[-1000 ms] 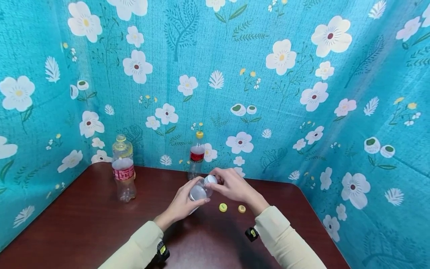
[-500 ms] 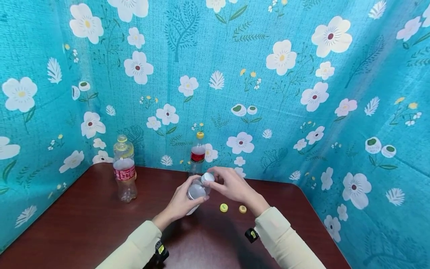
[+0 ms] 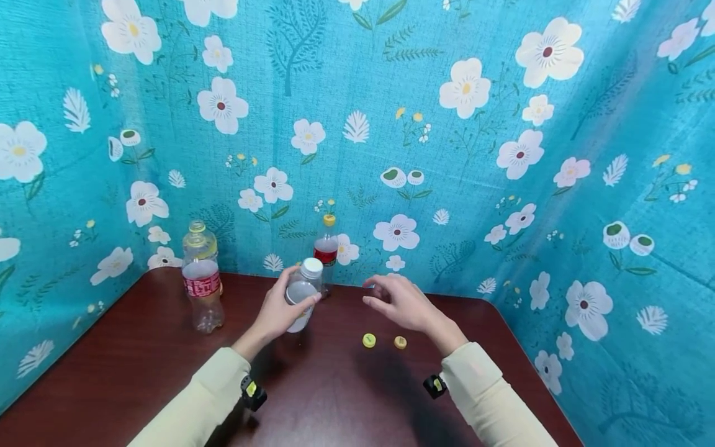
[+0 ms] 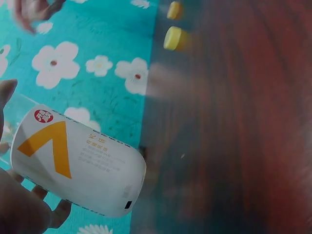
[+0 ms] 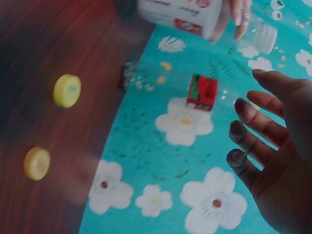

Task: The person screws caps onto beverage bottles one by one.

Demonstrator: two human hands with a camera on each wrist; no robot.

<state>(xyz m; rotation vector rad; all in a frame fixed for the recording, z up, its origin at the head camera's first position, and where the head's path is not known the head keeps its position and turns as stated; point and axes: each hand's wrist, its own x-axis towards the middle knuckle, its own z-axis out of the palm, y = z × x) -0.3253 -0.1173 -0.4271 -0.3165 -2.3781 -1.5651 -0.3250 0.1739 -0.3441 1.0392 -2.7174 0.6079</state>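
Observation:
My left hand (image 3: pixel 277 308) grips a clear plastic bottle (image 3: pixel 301 293) around its body, lifted over the table. A white cap (image 3: pixel 311 267) sits on its mouth. In the left wrist view the bottle's white label (image 4: pixel 92 165) carries an orange mark. To the right, my right hand (image 3: pixel 406 303) hovers with loosely curled fingers and holds nothing; the right wrist view shows its fingers (image 5: pixel 261 124) apart from everything. Below it on the table lie a bright yellow bottle cap (image 3: pixel 368 340) and an orange-yellow bottle cap (image 3: pixel 400 342).
At the back stands a clear bottle with a red label (image 3: pixel 326 251) and a yellow cap, just behind the held bottle. Far left is an uncapped pink-labelled bottle (image 3: pixel 202 285), overlapping another behind it. A floral teal cloth (image 3: pixel 424 155) hangs around the brown table (image 3: pixel 139 360).
My right hand has let go of the white cap and drawn away to the right. My left hand has moved the bottle left and turned it more upright.

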